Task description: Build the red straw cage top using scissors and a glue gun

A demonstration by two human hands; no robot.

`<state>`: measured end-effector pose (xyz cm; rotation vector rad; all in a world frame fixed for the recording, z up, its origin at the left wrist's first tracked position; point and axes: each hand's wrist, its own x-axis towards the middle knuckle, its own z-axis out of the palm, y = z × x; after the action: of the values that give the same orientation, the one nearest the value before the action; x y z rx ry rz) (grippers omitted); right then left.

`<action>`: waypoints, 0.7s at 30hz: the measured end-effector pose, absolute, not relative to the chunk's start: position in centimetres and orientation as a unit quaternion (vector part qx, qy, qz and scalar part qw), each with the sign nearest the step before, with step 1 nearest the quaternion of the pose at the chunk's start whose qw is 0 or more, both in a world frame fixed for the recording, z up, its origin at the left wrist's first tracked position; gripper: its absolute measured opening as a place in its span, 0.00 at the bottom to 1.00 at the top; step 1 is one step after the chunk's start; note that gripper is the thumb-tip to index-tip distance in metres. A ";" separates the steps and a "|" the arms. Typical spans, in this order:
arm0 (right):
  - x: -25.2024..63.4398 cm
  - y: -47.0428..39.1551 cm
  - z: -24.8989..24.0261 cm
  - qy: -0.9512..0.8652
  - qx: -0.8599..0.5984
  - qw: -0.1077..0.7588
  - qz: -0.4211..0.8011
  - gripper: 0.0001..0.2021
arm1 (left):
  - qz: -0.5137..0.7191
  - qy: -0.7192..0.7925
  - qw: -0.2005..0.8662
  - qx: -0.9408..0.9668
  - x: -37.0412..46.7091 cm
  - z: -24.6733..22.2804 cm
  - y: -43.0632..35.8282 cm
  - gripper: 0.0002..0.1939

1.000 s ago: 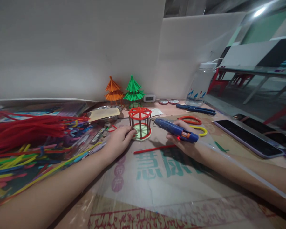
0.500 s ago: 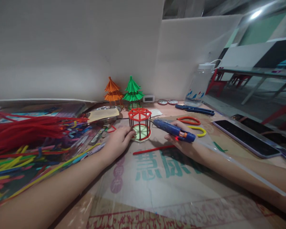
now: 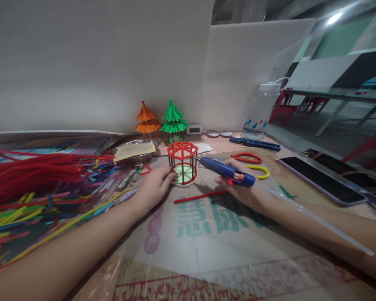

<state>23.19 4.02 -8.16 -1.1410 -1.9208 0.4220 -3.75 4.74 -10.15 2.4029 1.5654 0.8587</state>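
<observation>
A small pavilion frame (image 3: 182,145) stands upright mid-table, with a red spoked top ring, dark posts and a pale green round base. My left hand (image 3: 155,184) grips the frame's lower left side between thumb and fingers. In my right hand (image 3: 233,179) is a blue glue gun (image 3: 227,170), its fingers wrapped round it. The gun's nozzle is at the frame's upper right, just below the red ring; whether it touches, I cannot tell. A clear glue stick (image 3: 326,225) trails from the gun's rear. A red pipe cleaner (image 3: 200,196) lies in front of the frame.
Behind the frame stand an orange tower (image 3: 147,119) and a green tower (image 3: 173,119). Pipe cleaners (image 3: 34,175) are heaped at left. To the right lie red-and-yellow-handled pliers (image 3: 247,158), a dark blue tool (image 3: 255,144), a phone (image 3: 321,179) and a water bottle (image 3: 259,110).
The whole view has shifted very slightly. Both hands, the frame and the glue gun keep their places relative to one another.
</observation>
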 end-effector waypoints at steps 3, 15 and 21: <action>23.2 4.0 -8.1 -0.771 -0.454 0.416 0.163 0.19 | 0.284 0.524 0.074 0.800 -3.8 -10.2 4.7 0.16; 23.2 3.7 -7.6 -0.761 -0.471 0.400 0.197 0.20 | 0.280 0.532 0.091 0.794 -3.8 -10.2 4.8 0.16; 23.3 3.9 -7.8 -0.769 -0.462 0.401 0.185 0.18 | 0.278 0.534 0.094 0.793 -3.7 -10.1 4.7 0.16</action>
<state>23.35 3.86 -7.80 -1.1682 -1.9443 0.4680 -3.71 4.75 -10.13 2.3508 1.5846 0.8246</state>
